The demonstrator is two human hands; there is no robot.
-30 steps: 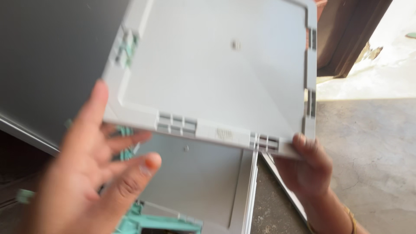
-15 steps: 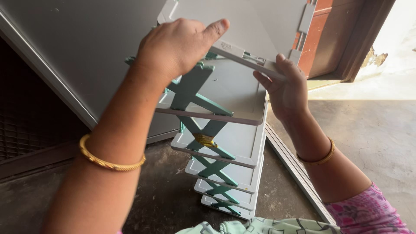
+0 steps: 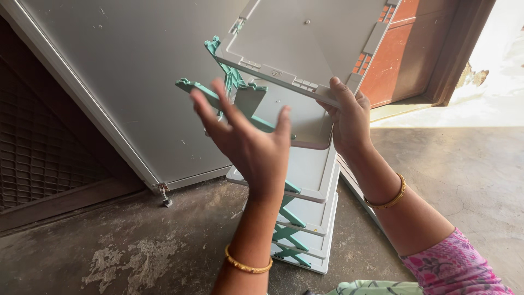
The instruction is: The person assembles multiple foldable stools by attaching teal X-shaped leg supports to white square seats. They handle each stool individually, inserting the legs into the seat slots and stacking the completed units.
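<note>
A grey folding plastic rack with several shelves and teal cross braces stands on the floor in front of me. Its top grey shelf panel is tilted up. My right hand grips the near edge of that panel, thumb on top. My left hand is open with fingers spread, palm toward me, just in front of the upper teal brace and holding nothing. Gold bangles sit on both wrists.
A large grey metal panel leans at the left, with a small foot on the concrete floor. A dark grille lies at far left. A reddish-brown door and its frame stand at the right, with sunlit ground beyond.
My left hand has let go of the top shelf and dropped lower, now open. The top panel has tipped up further under my right hand.
</note>
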